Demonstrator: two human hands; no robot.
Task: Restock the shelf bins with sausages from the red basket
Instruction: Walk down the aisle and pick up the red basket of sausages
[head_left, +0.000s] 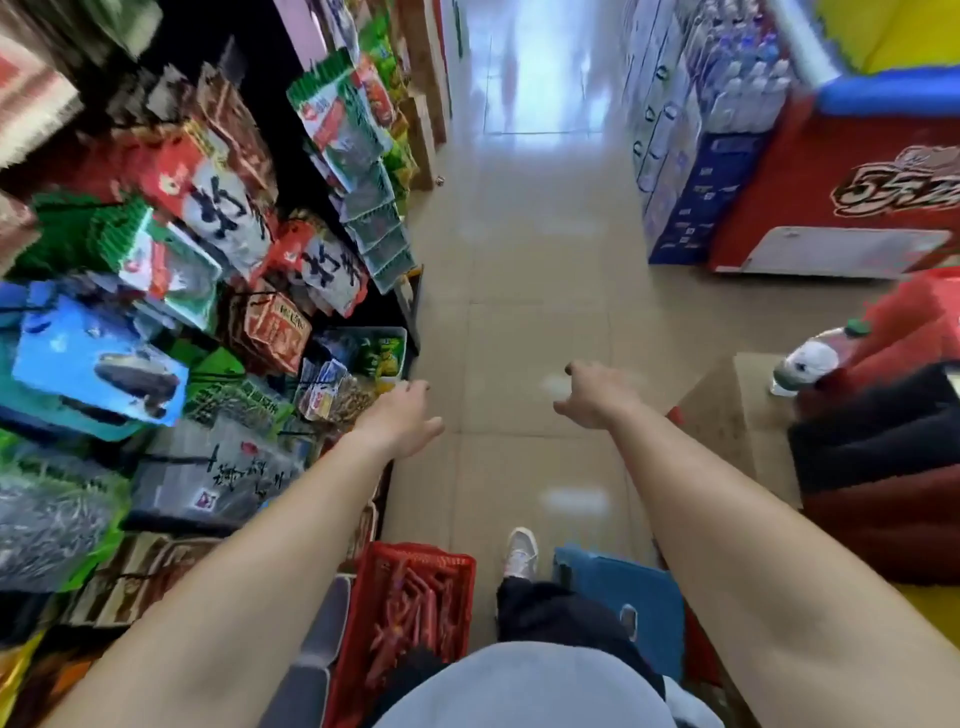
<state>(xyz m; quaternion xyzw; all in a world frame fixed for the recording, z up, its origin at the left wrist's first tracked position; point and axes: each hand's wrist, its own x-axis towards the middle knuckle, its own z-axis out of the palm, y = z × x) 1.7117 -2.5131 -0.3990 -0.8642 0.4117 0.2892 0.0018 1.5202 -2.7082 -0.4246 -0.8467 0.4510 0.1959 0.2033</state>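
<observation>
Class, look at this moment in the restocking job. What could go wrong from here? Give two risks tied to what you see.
1. The red basket of sausages sits on the floor right beside the person's shoe; a step could kick or tip it.
2. The left hand is close to crowded snack packets at the shelf edge; a careless reach might knock some down.

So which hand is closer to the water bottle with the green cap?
Right. The right hand is over the aisle floor, across from the cardboard box the water bottle sits on. The left hand is farther off, at the shelf bins on the other side.
</observation>
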